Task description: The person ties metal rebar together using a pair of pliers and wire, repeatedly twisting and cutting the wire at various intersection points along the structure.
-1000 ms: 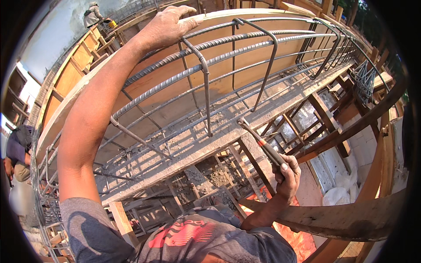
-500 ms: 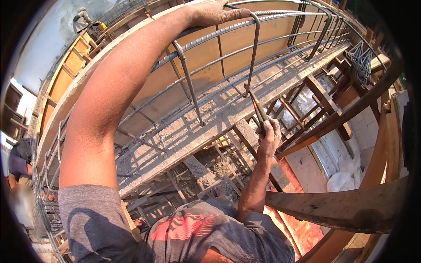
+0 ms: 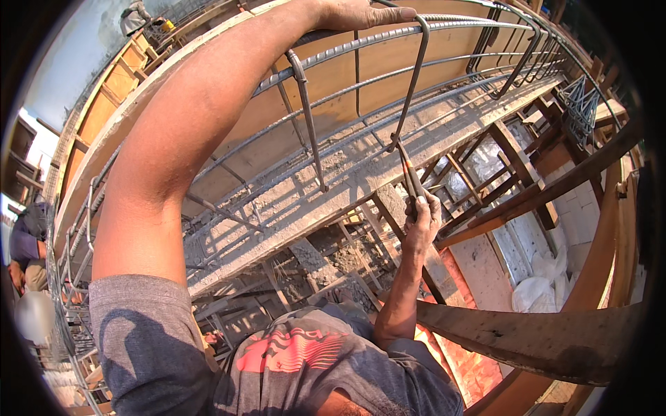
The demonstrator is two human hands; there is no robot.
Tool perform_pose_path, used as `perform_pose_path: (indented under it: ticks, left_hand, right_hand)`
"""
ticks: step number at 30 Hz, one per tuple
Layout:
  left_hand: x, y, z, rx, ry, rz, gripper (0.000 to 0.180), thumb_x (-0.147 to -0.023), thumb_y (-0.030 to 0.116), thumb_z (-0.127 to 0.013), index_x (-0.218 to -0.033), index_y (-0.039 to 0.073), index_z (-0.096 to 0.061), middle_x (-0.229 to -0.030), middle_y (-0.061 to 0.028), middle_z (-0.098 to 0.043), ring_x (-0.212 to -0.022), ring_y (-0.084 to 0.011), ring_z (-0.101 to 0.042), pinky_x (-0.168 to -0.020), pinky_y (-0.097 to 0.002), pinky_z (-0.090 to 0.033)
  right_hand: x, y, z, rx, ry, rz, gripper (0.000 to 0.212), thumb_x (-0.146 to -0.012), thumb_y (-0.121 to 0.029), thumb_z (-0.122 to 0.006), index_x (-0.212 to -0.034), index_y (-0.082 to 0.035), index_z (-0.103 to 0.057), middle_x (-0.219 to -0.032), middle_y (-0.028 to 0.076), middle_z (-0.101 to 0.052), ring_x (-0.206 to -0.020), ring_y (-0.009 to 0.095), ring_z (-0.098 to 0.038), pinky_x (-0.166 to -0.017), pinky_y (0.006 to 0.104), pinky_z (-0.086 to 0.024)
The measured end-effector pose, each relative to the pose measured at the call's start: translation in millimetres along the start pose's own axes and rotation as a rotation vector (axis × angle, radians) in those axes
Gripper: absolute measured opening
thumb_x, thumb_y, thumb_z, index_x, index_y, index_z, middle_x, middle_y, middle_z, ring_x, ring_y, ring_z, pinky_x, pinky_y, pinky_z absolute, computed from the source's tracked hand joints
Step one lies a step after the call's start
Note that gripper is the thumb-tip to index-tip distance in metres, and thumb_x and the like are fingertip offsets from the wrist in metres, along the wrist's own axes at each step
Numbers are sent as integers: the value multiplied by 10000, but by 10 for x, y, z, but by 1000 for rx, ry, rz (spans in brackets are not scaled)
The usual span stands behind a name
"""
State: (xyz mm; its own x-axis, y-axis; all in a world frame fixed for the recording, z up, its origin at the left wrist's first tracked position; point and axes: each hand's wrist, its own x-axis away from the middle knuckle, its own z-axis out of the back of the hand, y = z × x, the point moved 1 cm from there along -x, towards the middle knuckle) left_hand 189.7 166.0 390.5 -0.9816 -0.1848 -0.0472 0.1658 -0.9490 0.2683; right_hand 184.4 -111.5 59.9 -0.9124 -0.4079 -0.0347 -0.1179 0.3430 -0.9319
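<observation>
Having moved right within the past second, a worker's left hand [image 3: 362, 14] rests by the top of a rebar stirrup [image 3: 411, 83], thumb extended, finger closure unclear; the right hand [image 3: 424, 216] clenches pincers [image 3: 412, 179] at its lower end.

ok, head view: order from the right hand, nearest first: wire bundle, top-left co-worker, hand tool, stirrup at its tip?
1. Hand tool: in the grip of the right hand.
2. Stirrup: above, its lower end at the tool's tip.
3. Wire bundle: upper right.
4. Co-worker: top left, far background.
</observation>
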Motion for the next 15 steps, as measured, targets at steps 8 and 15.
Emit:
perform_pose_path:
  ticks: [8, 15]
  left_hand:
    - [170, -64, -15, -16, 8, 26, 713, -962, 648, -446, -1366, 71, -561, -1251, -212, -621, -1220, -330, -581, -1040, -453, -470]
    - [-50, -19, -95, 5, 25, -46, 717, -951, 665, -456, -1366, 92, -571, -1220, -205, -640, -1197, -327, -601, -1025, -463, -490]
  right_hand:
    - [-244, 101, 39, 658, 140, 283, 329, -919, -195, -645, -1209, -41, -626, -1015, 172, -667, -880, 274, -659, -796, 372, -520]
    - [-949, 407, -105, 1133, 47, 260, 288, -938, -319, -612, -1196, -213, -682, -1059, 180, -603, -958, 380, -652, -827, 483, -519]
